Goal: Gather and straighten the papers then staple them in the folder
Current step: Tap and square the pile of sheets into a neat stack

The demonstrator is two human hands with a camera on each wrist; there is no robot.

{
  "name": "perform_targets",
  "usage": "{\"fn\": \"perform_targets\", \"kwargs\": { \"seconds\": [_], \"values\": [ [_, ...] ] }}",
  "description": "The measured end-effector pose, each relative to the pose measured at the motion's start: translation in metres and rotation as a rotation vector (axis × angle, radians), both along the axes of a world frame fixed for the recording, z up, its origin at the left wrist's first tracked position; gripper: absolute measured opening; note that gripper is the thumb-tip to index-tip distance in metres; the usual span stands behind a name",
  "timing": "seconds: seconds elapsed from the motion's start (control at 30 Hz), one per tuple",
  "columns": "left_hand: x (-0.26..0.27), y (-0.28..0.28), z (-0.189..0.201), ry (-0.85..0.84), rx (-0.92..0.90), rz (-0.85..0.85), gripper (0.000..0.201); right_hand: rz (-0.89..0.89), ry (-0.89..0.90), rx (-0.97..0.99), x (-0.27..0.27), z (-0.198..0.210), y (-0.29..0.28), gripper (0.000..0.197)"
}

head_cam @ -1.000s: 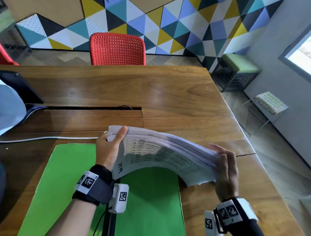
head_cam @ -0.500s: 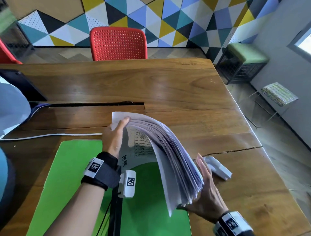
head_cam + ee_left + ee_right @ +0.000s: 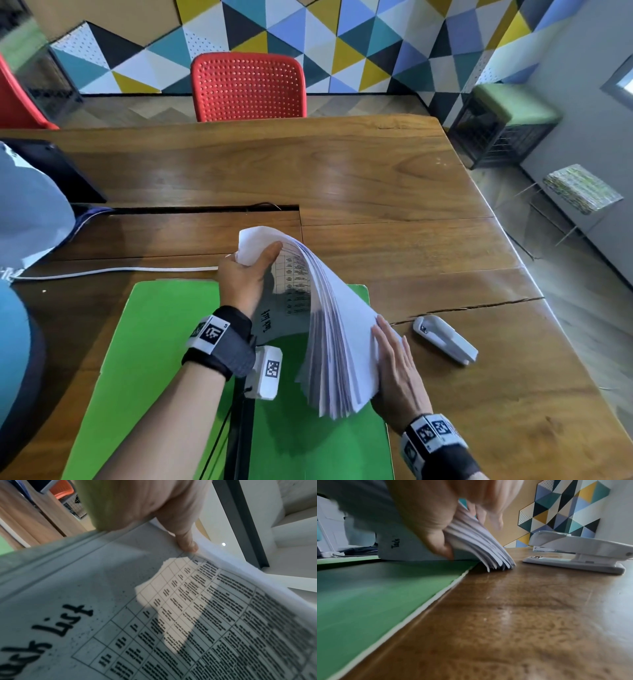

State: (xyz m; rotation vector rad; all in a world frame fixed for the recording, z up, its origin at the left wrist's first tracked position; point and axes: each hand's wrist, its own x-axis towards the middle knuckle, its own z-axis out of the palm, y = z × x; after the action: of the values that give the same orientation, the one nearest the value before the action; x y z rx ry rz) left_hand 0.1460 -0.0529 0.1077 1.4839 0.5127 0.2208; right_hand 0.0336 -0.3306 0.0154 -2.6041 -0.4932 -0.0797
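Paper stack (image 3: 337, 346): a thick sheaf stood on edge and bowed over the right half of the open green folder (image 3: 154, 342); its lower edges are fanned, and in the right wrist view some tips sit past the folder's right edge on the wooden surface (image 3: 376, 171).
Left hand (image 3: 245, 279): pinches the stack's upper far corner, thumb curled onto the printed face and fingers behind it; it carries the top of the sheaf.
Right hand (image 3: 397, 371): fingers straight and flat against the stack's outer face, on the side away from the folder's fold, with the thumb at the lower edges; it props rather than grips.
Stapler (image 3: 445, 339): white, lying on the surface just right of the folder, near the right hand, untouched.
Step, judged: squaring the sheets before any stapling.
Risk, slip: only one corner is pinched, so the bowed sheets could slide apart and spill across the folder if the flat right hand eases off.
Risk, skew: the splayed lower edges may stay uneven unless tapped down on the folder, and a staple would then miss some sheets.
Risk, thickness: the sheaf looks thick for this stapler; a staple may buckle.
Risk, knock: a sweep of the right hand could push the stapler further from the folder.
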Motion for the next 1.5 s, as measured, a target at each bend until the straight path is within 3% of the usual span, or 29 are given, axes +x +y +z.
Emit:
{"fn": "perform_targets", "kwargs": {
  "seconds": [0.13,0.2,0.3,0.37,0.43,0.5,0.57,0.63,0.73,0.9,1.1,1.2,1.33,1.5],
  "values": [
    [-0.003,0.001,0.005,0.019,0.009,-0.047,0.040,-0.142,-0.084,0.215,0.005,0.015,-0.002,0.079],
    [-0.005,-0.002,0.008,0.022,0.028,-0.042,0.047,-0.327,-0.110,0.307,0.011,0.031,0.000,0.062],
    [-0.005,-0.006,0.007,-0.014,-0.010,-0.048,0.066,-0.582,-0.181,0.518,0.026,0.056,0.000,0.092],
    [-0.005,-0.007,0.004,-0.044,-0.022,-0.045,0.093,-0.711,-0.204,0.654,0.035,0.067,-0.005,0.079],
    [-0.004,-0.010,0.004,-0.073,-0.006,-0.031,0.095,-0.769,-0.185,0.693,0.038,0.071,-0.011,0.065],
    [-0.004,-0.016,0.012,-0.098,0.038,0.000,0.075,-0.756,-0.131,0.687,0.037,0.067,-0.017,0.065],
    [-0.004,-0.020,0.017,-0.126,0.048,0.042,0.062,-0.722,-0.089,0.712,0.033,0.058,-0.019,0.051],
    [-0.002,-0.024,0.019,-0.154,0.020,0.081,0.061,-0.722,-0.061,0.746,0.030,0.051,-0.020,0.034],
    [0.007,-0.025,0.027,-0.124,0.077,0.108,0.059,-0.745,-0.019,0.827,0.023,0.042,-0.023,0.037],
    [0.028,-0.026,0.030,-0.014,0.187,0.111,0.073,-0.611,0.048,0.867,0.022,0.047,-0.027,0.018],
    [0.029,-0.025,0.030,0.011,0.127,0.189,0.028,-0.599,0.122,0.921,0.024,0.057,-0.027,0.012],
    [0.022,-0.017,0.021,-0.044,0.087,0.034,0.030,-0.555,0.100,0.954,0.022,0.062,-0.028,0.020],
    [0.009,-0.016,0.009,0.053,0.056,-0.219,0.028,-0.526,0.116,0.911,0.026,0.061,-0.024,0.025],
    [-0.012,-0.015,0.013,-0.051,-0.082,-0.121,0.027,-0.570,0.134,0.977,0.026,0.079,-0.016,0.014]
  ]
}}
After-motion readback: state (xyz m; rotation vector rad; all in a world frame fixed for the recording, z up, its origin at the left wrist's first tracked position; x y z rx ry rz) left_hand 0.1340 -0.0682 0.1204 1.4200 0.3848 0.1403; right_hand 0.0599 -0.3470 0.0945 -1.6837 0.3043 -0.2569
